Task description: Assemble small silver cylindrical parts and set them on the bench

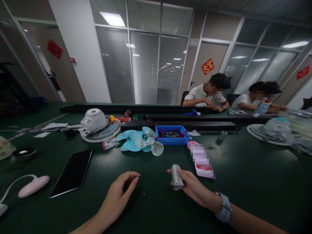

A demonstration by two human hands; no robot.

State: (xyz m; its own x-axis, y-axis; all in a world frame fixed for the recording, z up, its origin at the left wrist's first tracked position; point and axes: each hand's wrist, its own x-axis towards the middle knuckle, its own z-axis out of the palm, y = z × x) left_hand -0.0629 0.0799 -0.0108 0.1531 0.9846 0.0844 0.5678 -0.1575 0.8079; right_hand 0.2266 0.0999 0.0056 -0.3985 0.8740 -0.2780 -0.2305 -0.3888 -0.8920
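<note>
My right hand (pixel 192 185), a watch on its wrist, grips a short silver metal cylinder (pixel 177 178) between thumb and fingers, held tilted above the table. A small hole shows near the cylinder's lower end. To the left, my left hand (pixel 119 188) is closed, thumb tip and fingertip pinched together. Whether anything small sits in that pinch I cannot make out. On the table between the hands lies a tiny dark ring-like part (pixel 144 194), nearest to the left hand and untouched.
Pale blue fan blades (pixel 136 139) lie beside a blue bin (pixel 173 139) of wires. A white fan head (pixel 94 122) stands back left, a tablet (pixel 73 172) left, a pink case (pixel 202 162) right. Another metal cylinder (pixel 222 136) stands further back. Two people sit across the table.
</note>
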